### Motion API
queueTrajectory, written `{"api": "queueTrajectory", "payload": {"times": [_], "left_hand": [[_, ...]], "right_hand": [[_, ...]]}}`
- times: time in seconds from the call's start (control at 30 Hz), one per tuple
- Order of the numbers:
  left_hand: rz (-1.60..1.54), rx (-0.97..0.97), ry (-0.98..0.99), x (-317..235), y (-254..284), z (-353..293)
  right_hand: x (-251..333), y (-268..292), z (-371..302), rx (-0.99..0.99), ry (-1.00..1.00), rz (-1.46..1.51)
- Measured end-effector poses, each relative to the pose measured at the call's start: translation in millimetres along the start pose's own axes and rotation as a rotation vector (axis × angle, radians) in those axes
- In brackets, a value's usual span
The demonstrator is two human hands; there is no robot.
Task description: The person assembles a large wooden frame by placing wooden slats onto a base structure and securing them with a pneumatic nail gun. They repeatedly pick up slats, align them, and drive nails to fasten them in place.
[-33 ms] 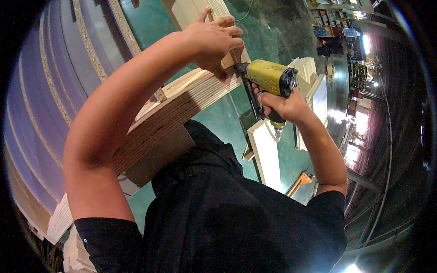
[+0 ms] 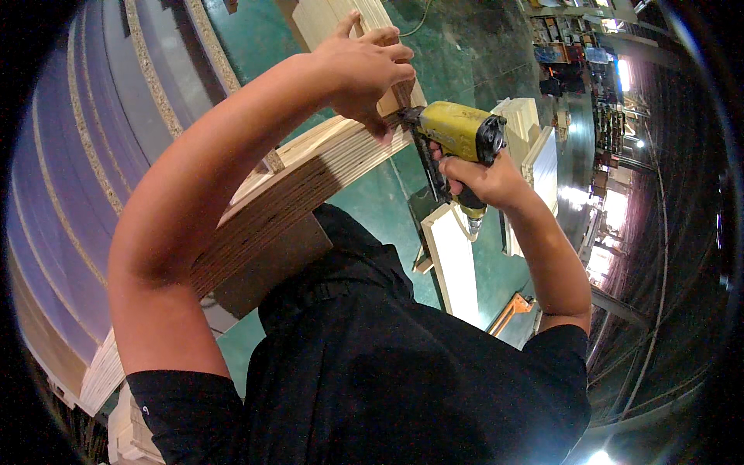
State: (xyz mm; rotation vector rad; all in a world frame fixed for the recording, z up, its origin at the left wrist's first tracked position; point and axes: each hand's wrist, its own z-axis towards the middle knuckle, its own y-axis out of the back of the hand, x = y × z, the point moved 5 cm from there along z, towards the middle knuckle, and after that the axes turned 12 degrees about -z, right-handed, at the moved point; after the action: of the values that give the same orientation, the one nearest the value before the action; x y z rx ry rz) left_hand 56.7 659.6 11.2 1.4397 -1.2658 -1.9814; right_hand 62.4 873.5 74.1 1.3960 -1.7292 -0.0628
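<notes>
Nail gun (image 2: pixel 459 130) held nose-first at the far end of the long board (image 2: pixel 329 170)

The nail gun is at the upper right end of the long board, its nose up against the corner where a cross board (image 2: pixel 333 17) meets it. The yellow body lies on its long axis roughly left to right, dipping slightly toward its black rear cap, with the nose pointing left at the joint. The handle drops toward the person, and a slim black magazine slants down from the nose beside it.

The right hand (image 2: pixel 490 182), to the right of the long board, has its fingers wrapped around the handle. Whether one presses the trigger, I cannot tell.

The left hand (image 2: pixel 368 74) is over the same end of the long board, fingers spread above the corner and thumb pointing down toward the board's side; how hard it presses, I cannot tell.

Left of the long board stand bluish panels (image 2: pixel 101 163) with speckled edges. To its right are a white-faced panel (image 2: pixel 453 267), a stack of pale boards (image 2: pixel 518 122) and, lower down, an orange tool (image 2: pixel 508 313), all well apart from it. Green floor (image 2: pixel 496 46) shows beyond its far end.
</notes>
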Motion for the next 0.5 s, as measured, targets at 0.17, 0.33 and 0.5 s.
{"api": "queueTrajectory", "payload": {"times": [0.17,0.33,0.5], "left_hand": [[0.009,0.002,0.004,-2,2,-1],[0.019,-0.005,0.007,-3,0,-1],[0.085,-0.048,-0.015,-6,-2,1]], "right_hand": [[-3,-4,-2,0.002,-0.027,-0.001],[-10,-5,-8,-0.014,-0.017,-0.043],[-18,-11,-19,-0.033,-0.055,-0.042]]}}
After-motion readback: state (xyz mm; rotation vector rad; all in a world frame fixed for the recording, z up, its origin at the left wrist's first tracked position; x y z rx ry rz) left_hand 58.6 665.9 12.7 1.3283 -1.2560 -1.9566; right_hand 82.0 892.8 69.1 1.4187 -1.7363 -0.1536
